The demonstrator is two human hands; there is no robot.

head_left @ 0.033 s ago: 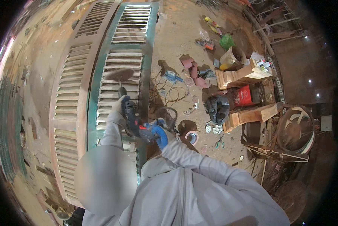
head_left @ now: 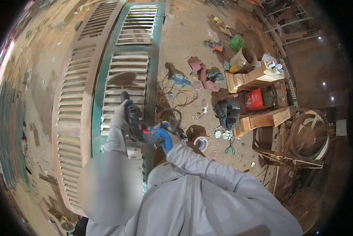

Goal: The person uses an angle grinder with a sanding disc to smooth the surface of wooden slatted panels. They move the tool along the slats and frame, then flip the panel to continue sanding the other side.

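Note:
A dark blue power drill [head_left: 134, 120] with a round brown disc [head_left: 122, 79] on its front shaft lies across my grip. My left hand [head_left: 122, 109], in a pale and blue glove, is closed around the drill's front, behind the chuck. Around the rear handle wraps my right hand [head_left: 165, 137], in a blue glove; its fingertips are partly hidden. The disc is over the pale slats of a green-framed louvred shutter [head_left: 154, 59]; whether it touches them I cannot tell. Some lower slats are hidden by my arms and a blurred round patch.
A brown louvred shutter [head_left: 68, 128] lies left of the green one. Coiled cable [head_left: 179, 98], pink sheets [head_left: 202, 73], a tape roll [head_left: 200, 144], and scissors [head_left: 230, 150] are on the sandy ground at right. Beyond are wooden pieces [head_left: 257, 76], a bucket [head_left: 239, 65] and a red container [head_left: 255, 100].
The drill, its disc and both hands have shifted slightly left. Both hands keep their hold.

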